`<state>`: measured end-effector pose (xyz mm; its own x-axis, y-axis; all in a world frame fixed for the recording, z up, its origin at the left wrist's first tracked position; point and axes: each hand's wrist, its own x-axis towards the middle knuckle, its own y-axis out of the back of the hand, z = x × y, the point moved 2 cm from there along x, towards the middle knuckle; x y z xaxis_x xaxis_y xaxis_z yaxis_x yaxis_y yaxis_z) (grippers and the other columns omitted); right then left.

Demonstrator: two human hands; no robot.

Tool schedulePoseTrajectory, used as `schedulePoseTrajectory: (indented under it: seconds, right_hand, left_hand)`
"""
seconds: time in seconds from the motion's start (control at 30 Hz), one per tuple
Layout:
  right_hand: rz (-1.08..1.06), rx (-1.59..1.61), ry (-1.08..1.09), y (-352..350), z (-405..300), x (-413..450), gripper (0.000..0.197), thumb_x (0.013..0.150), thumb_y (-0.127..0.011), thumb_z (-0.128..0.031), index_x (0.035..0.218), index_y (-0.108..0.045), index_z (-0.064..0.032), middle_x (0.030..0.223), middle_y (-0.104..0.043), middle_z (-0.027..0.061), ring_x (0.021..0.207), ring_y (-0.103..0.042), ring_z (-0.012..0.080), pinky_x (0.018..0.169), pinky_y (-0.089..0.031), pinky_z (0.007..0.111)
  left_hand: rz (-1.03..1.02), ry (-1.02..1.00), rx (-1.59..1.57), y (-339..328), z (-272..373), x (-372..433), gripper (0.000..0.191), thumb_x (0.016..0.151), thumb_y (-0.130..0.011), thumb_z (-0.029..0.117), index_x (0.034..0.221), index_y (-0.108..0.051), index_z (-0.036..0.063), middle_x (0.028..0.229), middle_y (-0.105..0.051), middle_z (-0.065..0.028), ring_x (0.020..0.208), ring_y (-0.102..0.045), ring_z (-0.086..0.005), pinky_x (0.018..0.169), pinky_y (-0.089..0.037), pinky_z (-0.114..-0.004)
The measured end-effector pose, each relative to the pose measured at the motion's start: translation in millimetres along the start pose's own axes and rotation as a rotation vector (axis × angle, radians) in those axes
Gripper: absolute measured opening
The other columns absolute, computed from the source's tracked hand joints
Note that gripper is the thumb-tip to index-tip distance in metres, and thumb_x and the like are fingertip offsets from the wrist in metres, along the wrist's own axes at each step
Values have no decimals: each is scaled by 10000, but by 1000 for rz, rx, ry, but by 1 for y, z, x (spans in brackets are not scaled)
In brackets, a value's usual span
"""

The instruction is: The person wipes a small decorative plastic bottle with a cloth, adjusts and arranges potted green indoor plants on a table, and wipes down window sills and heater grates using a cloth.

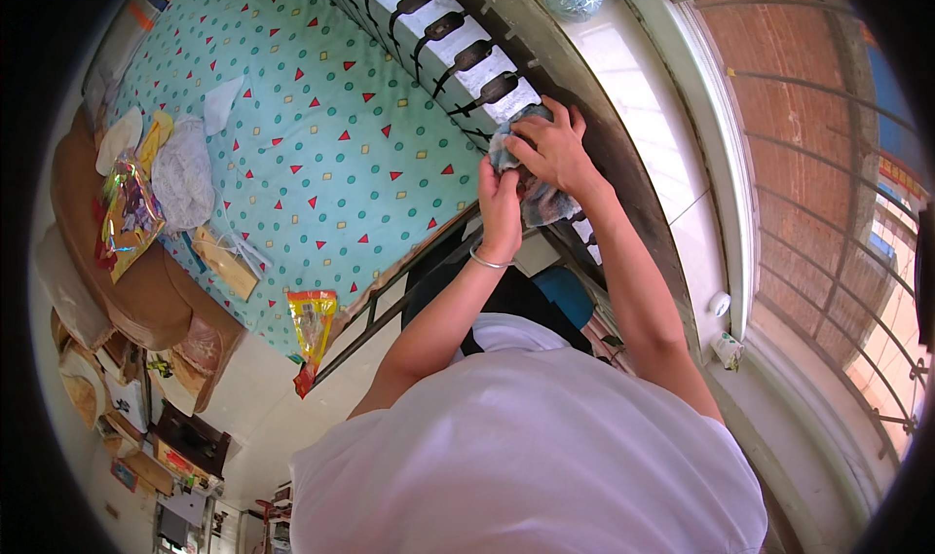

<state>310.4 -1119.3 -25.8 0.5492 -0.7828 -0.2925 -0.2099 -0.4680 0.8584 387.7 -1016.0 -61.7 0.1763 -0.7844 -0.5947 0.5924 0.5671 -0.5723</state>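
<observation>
A crumpled grey-blue fuzzy cloth (551, 202) lies at the near end of a long white piece (473, 79) beside the bed. Dark oblong shapes with thin tails run in a row along this piece; whether they are printed or attached, I cannot tell. My right hand (556, 149) presses onto the cloth from above with bent fingers. From the near left, my left hand (502, 207) pinches the cloth's edge, its thumb raised along it. A bangle (491, 260) circles my left wrist. Part of the cloth hangs below my right palm.
A bed with a patterned turquoise sheet (329, 167) spreads to the left. On it lie a yellow-red plastic packet (313, 327), a shiny wrapper (131, 211) and a whitish crumpled cloth (181, 174). A metal bed rail (365, 335) passes near my left arm. A window sill (643, 116) and barred window (811, 167) border the right.
</observation>
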Motion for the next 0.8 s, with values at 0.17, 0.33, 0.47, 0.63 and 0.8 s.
schedulePoseTrajectory:
  seconds: [0.17,0.33,0.47,0.63,0.8]
  right_hand:
    - [-46,27,-68,2,-7,7,415,915,-486,-446,1027,-703,-110,1178,-619,15,1317,-342,358,1074,-127,638]
    - [50,-290,-59,4,-9,5,381,957,-435,-420,1063,-662,-133,1193,-598,10,1342,-325,339,1082,-145,603]
    - [11,-463,8,9,-16,5,374,948,-439,-388,1138,-566,-92,1177,-600,93,1368,-290,360,1089,-155,576]
    - [13,-496,56,7,-18,12,420,922,-444,-382,1047,-523,11,1139,-602,207,1353,-298,412,1096,-148,577]
    - [-66,-406,113,6,-8,22,459,916,-431,-394,984,-507,53,1040,-622,260,1305,-363,441,1109,-136,575]
  left_hand:
    - [61,-59,-124,-20,2,-2,320,983,-462,227,1272,-399,103,1178,-533,-57,1022,-529,-126,813,-432,-288]
    - [-74,0,48,-24,7,2,416,1004,-437,311,1339,-348,81,1318,-452,-86,1173,-462,-153,941,-408,-320]
    - [-123,-84,96,-35,9,5,627,1007,-442,374,1463,-198,19,1483,-306,-122,1346,-326,-206,1103,-272,-340]
    - [-71,-55,64,-27,10,0,599,1003,-461,359,1447,-220,37,1421,-358,-100,1279,-379,-181,1063,-310,-320]
    - [34,-92,10,-30,14,0,560,999,-476,362,1416,-248,66,1316,-411,-68,1184,-422,-151,1007,-346,-291]
